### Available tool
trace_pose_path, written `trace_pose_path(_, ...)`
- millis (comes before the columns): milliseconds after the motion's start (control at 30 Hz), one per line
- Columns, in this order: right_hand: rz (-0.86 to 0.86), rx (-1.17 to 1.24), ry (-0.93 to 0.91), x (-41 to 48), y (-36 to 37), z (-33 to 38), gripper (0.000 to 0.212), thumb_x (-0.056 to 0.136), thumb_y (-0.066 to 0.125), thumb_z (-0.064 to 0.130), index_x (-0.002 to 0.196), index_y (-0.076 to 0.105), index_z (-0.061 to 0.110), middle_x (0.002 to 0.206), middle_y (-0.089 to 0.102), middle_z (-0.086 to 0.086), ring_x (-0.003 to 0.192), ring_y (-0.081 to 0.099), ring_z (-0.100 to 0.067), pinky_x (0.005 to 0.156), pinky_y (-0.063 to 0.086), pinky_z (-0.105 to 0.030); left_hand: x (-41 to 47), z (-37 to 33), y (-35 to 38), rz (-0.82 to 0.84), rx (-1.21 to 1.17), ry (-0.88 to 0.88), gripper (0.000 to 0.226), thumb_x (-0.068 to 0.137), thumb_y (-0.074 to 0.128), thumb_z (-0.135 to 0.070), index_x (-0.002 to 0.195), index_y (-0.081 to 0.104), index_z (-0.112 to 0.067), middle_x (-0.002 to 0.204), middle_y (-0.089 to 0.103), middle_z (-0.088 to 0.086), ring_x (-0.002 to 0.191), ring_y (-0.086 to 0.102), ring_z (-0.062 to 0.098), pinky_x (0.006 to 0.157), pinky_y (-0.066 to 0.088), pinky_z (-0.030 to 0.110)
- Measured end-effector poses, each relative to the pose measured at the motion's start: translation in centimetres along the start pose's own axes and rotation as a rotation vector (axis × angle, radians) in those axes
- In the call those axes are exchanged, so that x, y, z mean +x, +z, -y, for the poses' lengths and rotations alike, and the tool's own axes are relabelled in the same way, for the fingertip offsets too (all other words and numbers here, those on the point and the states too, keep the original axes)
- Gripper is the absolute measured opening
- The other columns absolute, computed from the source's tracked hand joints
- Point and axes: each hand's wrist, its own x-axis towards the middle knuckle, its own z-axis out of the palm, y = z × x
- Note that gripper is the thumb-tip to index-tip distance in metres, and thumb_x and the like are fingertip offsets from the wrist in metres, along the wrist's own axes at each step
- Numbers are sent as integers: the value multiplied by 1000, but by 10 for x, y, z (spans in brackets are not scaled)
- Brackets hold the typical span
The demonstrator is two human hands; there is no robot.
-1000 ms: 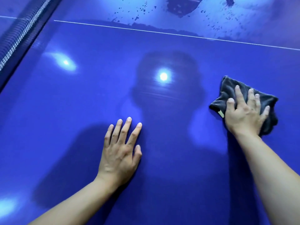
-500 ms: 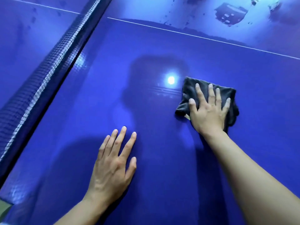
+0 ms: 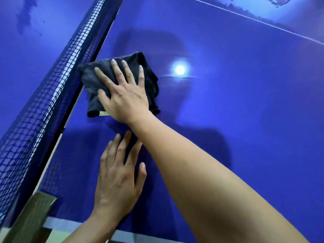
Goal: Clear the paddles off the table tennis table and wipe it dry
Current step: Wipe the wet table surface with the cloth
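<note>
Against the dark mesh net (image 3: 47,95) at the left of a glossy blue table tennis counter (image 3: 236,106), a person's right hand (image 3: 126,99) presses a folded dark grey cloth (image 3: 98,74) flat to the surface, fingers (image 3: 115,67) spread wide over the fabric and pinching nothing. The cloth's far-left corner touches the foot of the net. Nearer the camera, the left hand (image 3: 117,179) lies palm-down on the bare counter, its fingers slightly fanned, apparently as a brace, with the right forearm crossing just above its fingertips.

No paddles appear anywhere in view, so the clearing seems done, at least on this stretch. Wiping looks well along but unfinished: the broad area around the hands shows an even sheen, while beyond the thin white line (image 3: 263,23) at the far right a paler, blotchy band (image 3: 280,7) looks like standing water, though the view there is too blurred to be sure. Dark smudges (image 3: 24,20) on the half beyond the net may also be damp.

A round ceiling light (image 3: 179,69) reflects in the counter just right of the cloth, inside the person's own shadow. At the near left corner, a strip of brownish wood-look floor (image 3: 29,220) shows below the counter's edge.
</note>
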Motion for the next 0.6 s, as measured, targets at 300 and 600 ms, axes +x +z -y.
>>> trace_pose_path(300,-35,109,49,-47,-18,-84,57,100,37,53,157,29,49,170,19,3,158,9,-16,124,-6,-54,3,-25,7,-42,80,-17,62,91,44,-33,147,51,-7,159,37,17,146,36,40,119,29,55)
trace_pose_path(600,-79,33,473,-200,-65,-305,58,100,26,57,158,20,52,171,14,6,158,4,-12,126,-7,-50,-36,-175,64,-30,37,169,60,89,48,-32,148,53,-16,159,40,13,147,38,34,118,29,50)
